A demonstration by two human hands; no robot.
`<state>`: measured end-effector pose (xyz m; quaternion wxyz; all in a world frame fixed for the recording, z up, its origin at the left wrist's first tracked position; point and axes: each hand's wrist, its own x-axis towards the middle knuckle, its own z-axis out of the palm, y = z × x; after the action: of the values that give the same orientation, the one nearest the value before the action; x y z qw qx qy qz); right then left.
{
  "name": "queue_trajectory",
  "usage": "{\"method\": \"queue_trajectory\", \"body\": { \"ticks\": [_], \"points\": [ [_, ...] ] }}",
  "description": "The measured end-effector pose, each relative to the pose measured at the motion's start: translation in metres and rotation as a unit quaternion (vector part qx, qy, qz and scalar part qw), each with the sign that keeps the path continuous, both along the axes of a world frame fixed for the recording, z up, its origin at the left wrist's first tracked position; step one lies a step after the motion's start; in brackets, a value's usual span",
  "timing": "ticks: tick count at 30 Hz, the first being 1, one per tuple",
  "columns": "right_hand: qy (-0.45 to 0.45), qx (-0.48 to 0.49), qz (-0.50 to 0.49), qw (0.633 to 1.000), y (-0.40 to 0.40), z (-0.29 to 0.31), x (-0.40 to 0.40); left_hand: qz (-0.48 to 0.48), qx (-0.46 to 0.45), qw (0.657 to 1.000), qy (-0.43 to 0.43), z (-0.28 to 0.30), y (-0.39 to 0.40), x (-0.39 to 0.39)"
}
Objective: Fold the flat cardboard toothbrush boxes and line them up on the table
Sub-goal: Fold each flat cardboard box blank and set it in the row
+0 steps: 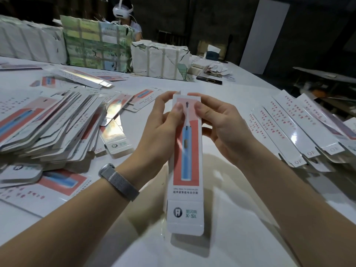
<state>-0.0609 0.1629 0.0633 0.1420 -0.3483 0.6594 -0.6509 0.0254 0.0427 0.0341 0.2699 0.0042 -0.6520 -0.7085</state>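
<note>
I hold one long white toothbrush box [185, 189] above the table, its printed face with a blue toothbrush on a red panel turned up. My left hand [161, 124] grips its far end from the left, thumb on the face. From the right, my right hand [219, 124] grips the same end, thumb also on the face. The box's near flap end hangs free toward me. A big heap of flat boxes [48, 128] lies on the left. Several folded boxes [292, 128] lie side by side on the right.
Wrapped bundles [159, 60] and a green-printed package [96, 43] stand at the table's far side, with a person in a white headset behind them. A dark flat object [209, 80] and paper scraps lie at the far right. The white table [240, 218] shows under my arms.
</note>
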Motion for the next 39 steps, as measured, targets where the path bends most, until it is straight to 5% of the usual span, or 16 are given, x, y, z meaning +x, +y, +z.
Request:
{"method": "queue_trajectory", "body": {
  "ticks": [15,24,39],
  "points": [
    [-0.022,-0.114,-0.003,0.993,0.002,-0.001,-0.003,-0.024,-0.009,1.0,-0.01,-0.006,0.006,0.0],
    [-0.048,-0.012,-0.035,0.998,0.002,0.001,-0.007,-0.021,-0.134,0.989,-0.062,-0.013,0.007,-0.003],
    [0.03,0.007,-0.097,0.995,0.002,0.0,-0.003,-0.044,-0.143,0.987,-0.052,-0.012,0.005,-0.001]
  ]
}}
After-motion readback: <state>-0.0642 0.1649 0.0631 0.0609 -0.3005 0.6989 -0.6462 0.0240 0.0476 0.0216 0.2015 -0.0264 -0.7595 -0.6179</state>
